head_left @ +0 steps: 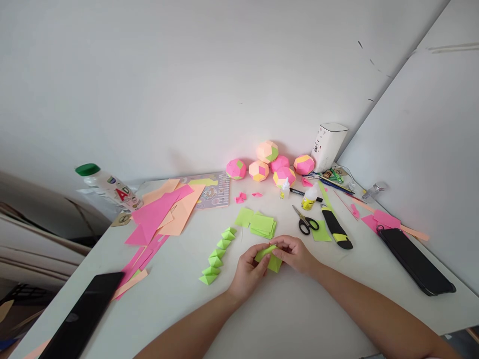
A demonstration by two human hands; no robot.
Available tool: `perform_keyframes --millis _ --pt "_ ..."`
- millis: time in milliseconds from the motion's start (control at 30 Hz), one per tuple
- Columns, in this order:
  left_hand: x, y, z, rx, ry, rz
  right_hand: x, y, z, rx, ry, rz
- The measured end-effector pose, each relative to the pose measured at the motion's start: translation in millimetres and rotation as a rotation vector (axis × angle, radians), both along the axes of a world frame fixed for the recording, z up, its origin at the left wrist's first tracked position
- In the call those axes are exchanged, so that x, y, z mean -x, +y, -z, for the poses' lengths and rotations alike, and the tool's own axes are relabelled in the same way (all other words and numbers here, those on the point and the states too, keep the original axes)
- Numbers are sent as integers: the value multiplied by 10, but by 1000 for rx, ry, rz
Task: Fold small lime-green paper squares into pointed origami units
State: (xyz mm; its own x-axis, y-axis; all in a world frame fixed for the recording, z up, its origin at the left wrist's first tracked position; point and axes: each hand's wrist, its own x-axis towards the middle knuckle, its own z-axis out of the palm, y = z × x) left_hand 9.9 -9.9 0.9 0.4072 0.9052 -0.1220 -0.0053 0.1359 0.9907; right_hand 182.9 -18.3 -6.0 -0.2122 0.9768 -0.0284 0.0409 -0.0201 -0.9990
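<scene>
Between both hands is a green paper square [275, 263], partly folded over along its upper side. My left hand [253, 264] pinches its left part, thumb on top. My right hand [294, 253] grips the upper right part between thumb and fingers. Just beyond the hands lies a stack of green paper squares [263, 224], with a loose green square [244, 218] touching it on the left. A slanting row of folded green paper pieces [216, 259] runs along the table to the left of my left hand.
Scissors [306, 222], a box cutter [337, 228] and glue bottles [309, 197] lie or stand to the right. Faceted paper balls [258, 170] line the wall. Pink and orange sheets [157, 209] and a black device [84, 314] occupy the left; a black case [416, 260] lies far right.
</scene>
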Motion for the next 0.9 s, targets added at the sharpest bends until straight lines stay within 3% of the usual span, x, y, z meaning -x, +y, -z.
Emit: perform_keyframes --millis 200,900 --pt "-3 -3 -10 18 8 -1 14 -9 -5 55 21 16" --pt "0 -6 -21 -3 33 8 21 6 -43 22 -76 60"
